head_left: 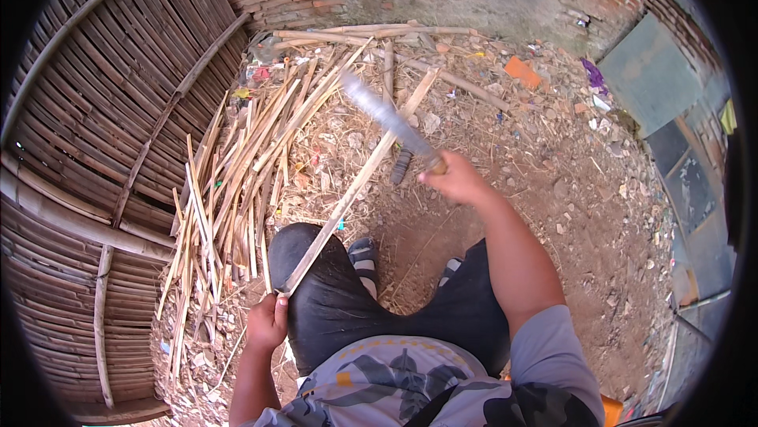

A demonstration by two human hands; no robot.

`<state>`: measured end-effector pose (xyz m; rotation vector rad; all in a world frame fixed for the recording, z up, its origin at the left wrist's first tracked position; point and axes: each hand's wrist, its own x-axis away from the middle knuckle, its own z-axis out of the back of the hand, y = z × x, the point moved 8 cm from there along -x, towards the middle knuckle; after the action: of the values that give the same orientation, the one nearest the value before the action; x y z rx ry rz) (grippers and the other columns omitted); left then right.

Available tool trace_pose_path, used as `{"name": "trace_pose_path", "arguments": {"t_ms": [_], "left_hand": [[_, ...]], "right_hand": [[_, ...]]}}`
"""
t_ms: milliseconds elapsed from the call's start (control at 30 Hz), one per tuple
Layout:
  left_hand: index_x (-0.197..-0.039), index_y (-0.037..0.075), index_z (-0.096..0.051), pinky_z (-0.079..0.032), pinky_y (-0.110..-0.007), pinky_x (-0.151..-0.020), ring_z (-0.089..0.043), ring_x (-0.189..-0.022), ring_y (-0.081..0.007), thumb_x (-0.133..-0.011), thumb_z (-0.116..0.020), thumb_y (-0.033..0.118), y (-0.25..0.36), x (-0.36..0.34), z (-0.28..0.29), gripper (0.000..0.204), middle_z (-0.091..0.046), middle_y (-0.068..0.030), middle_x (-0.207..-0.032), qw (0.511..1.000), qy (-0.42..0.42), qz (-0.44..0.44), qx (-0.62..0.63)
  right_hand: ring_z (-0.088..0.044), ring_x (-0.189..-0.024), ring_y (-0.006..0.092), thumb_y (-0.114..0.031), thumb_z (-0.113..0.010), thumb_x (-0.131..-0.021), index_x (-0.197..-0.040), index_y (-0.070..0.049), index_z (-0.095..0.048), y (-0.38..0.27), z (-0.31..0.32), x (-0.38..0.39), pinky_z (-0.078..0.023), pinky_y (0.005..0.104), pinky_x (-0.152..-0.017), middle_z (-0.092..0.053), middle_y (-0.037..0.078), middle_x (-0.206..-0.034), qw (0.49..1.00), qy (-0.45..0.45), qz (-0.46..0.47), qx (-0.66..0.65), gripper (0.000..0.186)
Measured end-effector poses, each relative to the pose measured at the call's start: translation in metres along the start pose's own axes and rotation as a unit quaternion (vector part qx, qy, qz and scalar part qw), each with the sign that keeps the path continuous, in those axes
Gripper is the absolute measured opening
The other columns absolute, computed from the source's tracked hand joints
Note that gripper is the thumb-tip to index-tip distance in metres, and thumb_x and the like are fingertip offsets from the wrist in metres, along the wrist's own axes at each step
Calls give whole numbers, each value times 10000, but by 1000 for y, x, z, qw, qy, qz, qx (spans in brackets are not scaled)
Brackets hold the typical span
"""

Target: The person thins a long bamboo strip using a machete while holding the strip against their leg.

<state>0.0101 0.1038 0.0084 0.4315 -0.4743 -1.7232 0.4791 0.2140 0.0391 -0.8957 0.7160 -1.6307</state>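
1. Right grip [456,180] is wrapped round a knife [388,119], which points forward-left, blurred, across the strip; whether they touch, I cannot tell.
2. Left grip [268,320] pinches the near end of a wooden strip [347,202], slanting forward-right over the left knee [294,244].
3. Strip pile [264,155] lies left; dirt ground [608,293] spreads right.

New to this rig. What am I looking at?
No robot here: these are a person's bare hands, seen from above by the left of two wide fisheye cameras worn on the head, hence the bent edges. The left hand holds the near end of a long wooden strip. The right hand grips a knife; its blurred blade crosses the strip in view, contact unclear. On the littered dirt ground, a pile of strips lies to the left.
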Motion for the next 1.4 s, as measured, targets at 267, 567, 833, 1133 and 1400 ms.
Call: {"name": "trace_pose_path", "arguments": {"t_ms": [267, 567, 833, 1133, 1400], "left_hand": [[-750, 9, -520, -442, -520, -579, -580, -632, -490, -1050, -498, 383, 1, 2, 6, 480, -562, -261, -640, 999, 5, -6, -38], [-756, 9, -532, -452, -530, -569, -594, -641, -502, -1033, -529, 395, 3, -2, 2, 476, -583, -272, -652, 1000, 8, -21, -3], [-748, 13, -539, -455, -516, -566, -601, -633, -485, -1031, -545, 378, 4, -2, 8, 462, -581, -259, -639, 1000, 2, -5, 3], [-775, -1, -547, -433, -482, -576, -574, -602, -439, -1063, -479, 353, 6, -2, 5, 461, -557, -233, -631, 1000, -17, -5, 18], [-765, -2, -549, -451, -494, -571, -606, -622, -461, -1054, -499, 389, 3, -2, 1, 489, -581, -248, -641, 998, -15, 9, 54]], "right_hand": [[-700, -885, 264, -265, -791, -837, -1140, -28, -697, -61, -87, 34, -542, 406, -794, -714, 165, -965, 920, -231, 198, 247, 396], [-645, -758, 160, -278, -767, -898, -1174, -46, -641, 17, 39, -5, -543, 362, -728, -678, 43, -873, 991, 84, -58, -89, 382], [-670, -725, 261, -318, -782, -873, -1076, -34, -645, -44, -69, 16, -534, 430, -697, -690, 106, -844, 955, -84, 237, 157, 375], [-702, -880, 274, -284, -769, -875, -1139, -35, -647, 12, 26, -13, -543, 429, -789, -714, 132, -926, 995, 95, 20, 39, 383], [-696, -849, 265, -279, -782, -864, -1108, -34, -660, 13, -5, -10, -543, 416, -771, -706, 121, -899, 998, 47, 37, 6, 367]]}}
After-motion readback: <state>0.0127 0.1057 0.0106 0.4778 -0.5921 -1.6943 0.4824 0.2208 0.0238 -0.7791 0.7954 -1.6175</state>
